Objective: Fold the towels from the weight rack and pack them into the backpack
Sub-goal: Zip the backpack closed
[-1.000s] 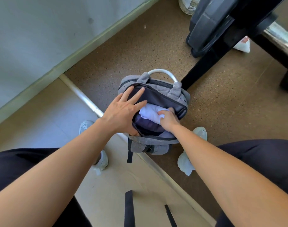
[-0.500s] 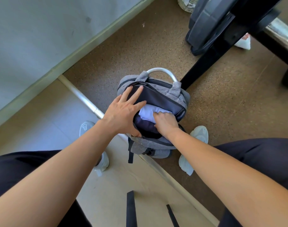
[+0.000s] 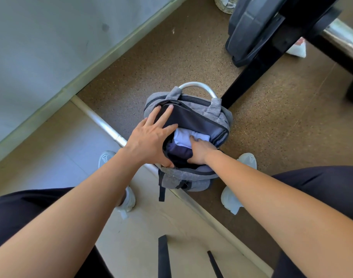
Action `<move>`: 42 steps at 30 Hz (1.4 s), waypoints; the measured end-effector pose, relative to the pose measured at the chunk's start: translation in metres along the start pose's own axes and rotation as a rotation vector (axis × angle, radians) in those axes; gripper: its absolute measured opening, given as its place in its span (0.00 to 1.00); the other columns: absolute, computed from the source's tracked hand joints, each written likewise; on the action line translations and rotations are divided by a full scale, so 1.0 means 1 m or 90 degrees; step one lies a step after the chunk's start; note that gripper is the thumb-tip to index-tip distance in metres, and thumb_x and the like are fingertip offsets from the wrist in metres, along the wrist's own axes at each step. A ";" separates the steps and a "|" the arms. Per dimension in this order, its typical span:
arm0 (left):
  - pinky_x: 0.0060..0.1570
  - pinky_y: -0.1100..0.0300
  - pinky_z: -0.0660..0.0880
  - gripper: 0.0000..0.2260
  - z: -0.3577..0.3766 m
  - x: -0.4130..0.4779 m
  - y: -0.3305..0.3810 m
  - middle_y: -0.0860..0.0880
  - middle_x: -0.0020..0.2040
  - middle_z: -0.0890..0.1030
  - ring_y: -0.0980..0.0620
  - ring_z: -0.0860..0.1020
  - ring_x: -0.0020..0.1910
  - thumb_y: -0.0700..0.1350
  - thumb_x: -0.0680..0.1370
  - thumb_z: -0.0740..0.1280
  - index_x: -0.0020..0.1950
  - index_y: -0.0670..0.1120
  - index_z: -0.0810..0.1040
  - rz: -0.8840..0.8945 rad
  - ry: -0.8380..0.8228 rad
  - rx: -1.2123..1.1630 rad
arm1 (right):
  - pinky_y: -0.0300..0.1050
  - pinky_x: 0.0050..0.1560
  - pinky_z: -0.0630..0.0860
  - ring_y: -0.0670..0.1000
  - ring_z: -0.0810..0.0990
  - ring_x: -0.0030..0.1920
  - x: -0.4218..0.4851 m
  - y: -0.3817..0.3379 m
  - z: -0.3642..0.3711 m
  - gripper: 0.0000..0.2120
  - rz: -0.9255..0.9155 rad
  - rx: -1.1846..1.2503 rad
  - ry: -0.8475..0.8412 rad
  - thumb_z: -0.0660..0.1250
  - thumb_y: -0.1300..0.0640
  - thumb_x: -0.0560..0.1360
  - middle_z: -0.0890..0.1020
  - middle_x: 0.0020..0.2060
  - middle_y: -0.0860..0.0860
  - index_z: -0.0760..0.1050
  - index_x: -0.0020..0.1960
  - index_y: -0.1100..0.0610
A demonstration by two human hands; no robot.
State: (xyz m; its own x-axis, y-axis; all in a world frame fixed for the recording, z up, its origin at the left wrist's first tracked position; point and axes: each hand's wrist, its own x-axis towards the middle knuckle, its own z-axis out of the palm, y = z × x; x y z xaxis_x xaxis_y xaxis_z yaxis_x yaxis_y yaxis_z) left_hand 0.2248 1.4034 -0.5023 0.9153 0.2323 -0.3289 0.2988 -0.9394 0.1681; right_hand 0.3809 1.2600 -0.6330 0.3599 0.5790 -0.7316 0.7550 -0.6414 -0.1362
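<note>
While the grey backpack [image 3: 193,177] stands upright on the floor between the person's white shoes, packing is the step in hand. A folded white towel [image 3: 184,137] sits inside the main compartment on top of a dark navy folded cloth [image 3: 178,151], probably another towel. The left hand [image 3: 151,139] lies flat and spread against the left edge of the opening, holding it wide without clasping anything. The right hand [image 3: 199,150] is inside the mouth, fingers pressing down on the white towel; whether they pinch the cloth I cannot tell. Next, I judge, the towel needs seating deeper and flatter so the zipper can clear. No brand, label or legible writing shows on the backpack, the shoes or the black weight rack [image 3: 251,73] behind.
</note>
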 end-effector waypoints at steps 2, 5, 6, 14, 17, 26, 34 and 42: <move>0.73 0.46 0.64 0.50 0.001 0.000 0.000 0.48 0.85 0.42 0.41 0.45 0.83 0.68 0.60 0.78 0.79 0.56 0.65 -0.005 0.000 -0.013 | 0.56 0.67 0.72 0.63 0.70 0.72 -0.013 0.001 -0.011 0.46 -0.026 0.075 0.012 0.72 0.46 0.74 0.67 0.75 0.59 0.49 0.82 0.56; 0.70 0.46 0.68 0.46 0.003 -0.002 -0.001 0.47 0.85 0.47 0.40 0.49 0.82 0.67 0.62 0.78 0.77 0.57 0.68 -0.015 0.012 -0.027 | 0.53 0.70 0.69 0.60 0.69 0.74 -0.045 0.009 -0.031 0.36 -0.067 0.126 0.049 0.69 0.49 0.78 0.68 0.76 0.56 0.58 0.80 0.57; 0.69 0.45 0.69 0.45 0.004 -0.002 -0.002 0.47 0.85 0.49 0.40 0.51 0.82 0.67 0.62 0.78 0.76 0.57 0.69 -0.025 0.009 -0.032 | 0.52 0.69 0.70 0.59 0.70 0.73 -0.057 0.013 -0.038 0.32 -0.072 0.139 0.052 0.69 0.50 0.78 0.70 0.75 0.55 0.63 0.79 0.56; 0.56 0.50 0.77 0.28 0.013 -0.008 -0.013 0.52 0.60 0.81 0.46 0.76 0.62 0.69 0.73 0.70 0.68 0.56 0.77 -0.156 -0.105 -0.156 | 0.47 0.55 0.80 0.44 0.82 0.47 -0.147 0.061 -0.082 0.05 -0.041 0.296 0.185 0.73 0.55 0.75 0.85 0.44 0.45 0.83 0.50 0.51; 0.53 0.51 0.79 0.09 0.023 -0.008 -0.023 0.53 0.49 0.84 0.48 0.81 0.53 0.57 0.77 0.71 0.53 0.54 0.82 -0.250 -0.023 -0.328 | 0.38 0.57 0.77 0.39 0.82 0.52 -0.162 0.037 -0.080 0.15 -0.128 0.363 0.094 0.77 0.49 0.71 0.84 0.49 0.42 0.82 0.57 0.49; 0.50 0.50 0.80 0.10 0.058 0.016 -0.058 0.44 0.55 0.80 0.46 0.79 0.49 0.42 0.85 0.62 0.64 0.43 0.78 -0.532 0.053 -0.753 | 0.51 0.44 0.76 0.46 0.74 0.39 -0.147 -0.013 -0.079 0.03 -0.288 0.079 0.102 0.69 0.53 0.77 0.78 0.36 0.46 0.76 0.44 0.48; 0.63 0.47 0.79 0.15 0.072 0.035 -0.053 0.48 0.61 0.81 0.51 0.79 0.51 0.41 0.85 0.56 0.67 0.49 0.77 -0.519 -0.102 -0.770 | 0.46 0.43 0.73 0.46 0.74 0.40 -0.144 -0.013 -0.075 0.05 -0.331 0.087 0.071 0.69 0.56 0.76 0.79 0.38 0.46 0.75 0.42 0.50; 0.60 0.51 0.78 0.04 0.097 0.037 -0.059 0.45 0.52 0.78 0.47 0.78 0.52 0.39 0.84 0.63 0.58 0.46 0.74 -0.533 -0.125 -0.743 | 0.50 0.43 0.76 0.48 0.75 0.37 -0.143 -0.001 -0.072 0.10 -0.243 0.080 0.064 0.68 0.59 0.73 0.75 0.33 0.46 0.69 0.36 0.52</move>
State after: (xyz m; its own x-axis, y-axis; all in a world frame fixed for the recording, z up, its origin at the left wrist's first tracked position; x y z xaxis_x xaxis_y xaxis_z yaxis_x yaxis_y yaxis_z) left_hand 0.2146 1.4428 -0.6148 0.3428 0.4717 -0.8124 0.8504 0.2117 0.4817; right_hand 0.3681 1.2136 -0.4799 0.1241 0.8292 -0.5450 0.7738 -0.4247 -0.4700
